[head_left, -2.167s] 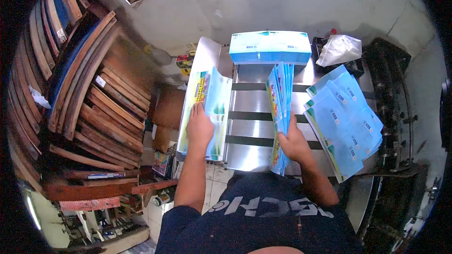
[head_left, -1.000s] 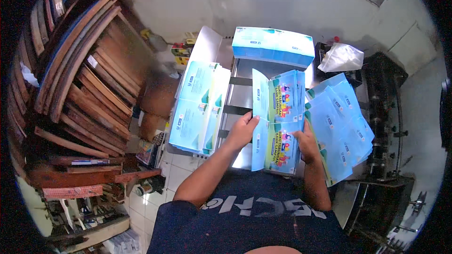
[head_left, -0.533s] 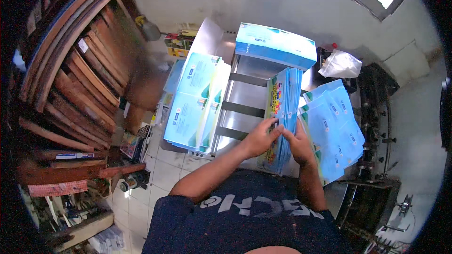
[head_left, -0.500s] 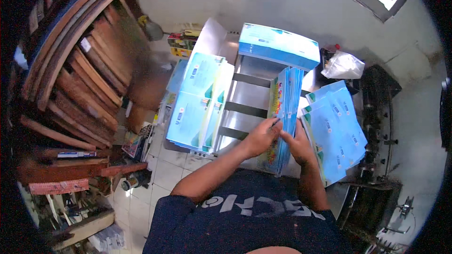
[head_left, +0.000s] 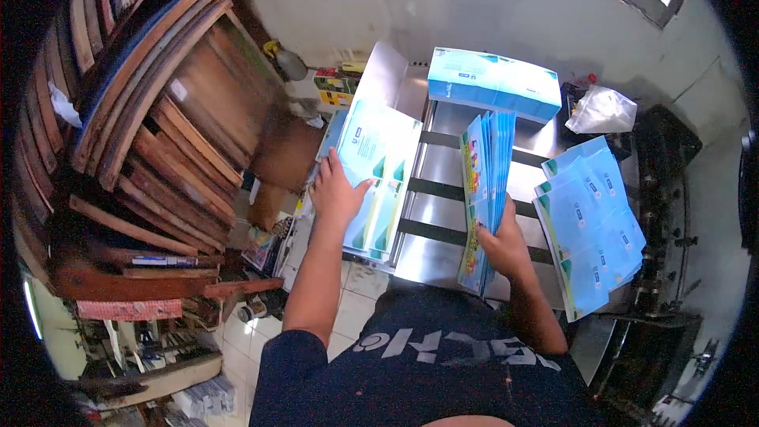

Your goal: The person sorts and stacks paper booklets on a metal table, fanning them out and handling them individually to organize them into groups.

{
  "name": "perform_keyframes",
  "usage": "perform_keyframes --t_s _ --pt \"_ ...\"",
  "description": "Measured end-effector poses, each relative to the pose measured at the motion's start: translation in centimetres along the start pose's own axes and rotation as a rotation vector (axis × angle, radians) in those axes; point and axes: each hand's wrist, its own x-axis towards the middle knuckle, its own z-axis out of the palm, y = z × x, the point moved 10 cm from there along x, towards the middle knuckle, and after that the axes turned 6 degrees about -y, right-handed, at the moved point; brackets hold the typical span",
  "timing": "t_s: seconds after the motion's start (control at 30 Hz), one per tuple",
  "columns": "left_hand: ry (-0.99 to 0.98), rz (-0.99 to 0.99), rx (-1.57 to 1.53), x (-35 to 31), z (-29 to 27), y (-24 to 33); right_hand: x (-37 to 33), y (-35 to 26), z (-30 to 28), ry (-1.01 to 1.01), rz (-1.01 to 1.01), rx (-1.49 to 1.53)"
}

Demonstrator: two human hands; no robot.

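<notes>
My right hand (head_left: 508, 247) grips a bundle of folded light-blue printed sheets (head_left: 495, 166), held on edge, with its fingers around the right side and its thumb across the near part. One outer face of the bundle shows colourful print. To the left, my left hand (head_left: 340, 194) rests on a stack of light-blue and white printed sheets (head_left: 387, 142). Its fingers are spread along the stack's left edge and its thumb points right over the top sheet. Below both lies a shiny metal table (head_left: 431, 257) crossed by dark bands.
A neat pile of blue folded sheets (head_left: 494, 88) stands at the back. Fanned blue sheets (head_left: 589, 217) lie at the right, near a white plastic bag (head_left: 601, 109) and dark machinery (head_left: 664, 190). Wooden frames (head_left: 178, 142) fill a rack at the left.
My left hand has left the bundle and moved left onto the sheet stack. My right hand still holds the bundle. The whole view has shifted, so things appear further right.
</notes>
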Motion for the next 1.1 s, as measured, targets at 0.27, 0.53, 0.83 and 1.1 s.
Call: perform_keyframes --t_s 0.27,0.53,0.83,1.1 --pt "-0.179 -0.050 -0.172 2.3 1.5 -3.9 -0.5 1.3 -0.8 0.030 0.026 0.056" --pt "0.016 0.090 0.069 -2.0 1.3 1.6 0.2 -0.1 1.1 -0.073 0.027 0.051" --pt "-0.006 -0.020 -0.156 1.0 2.1 0.7 0.9 -1.0 2.7 -0.112 -0.064 0.076" --pt "-0.302 -0.085 -0.074 4.6 5.0 1.2 0.9 -0.6 2.5 -0.030 -0.149 0.035"
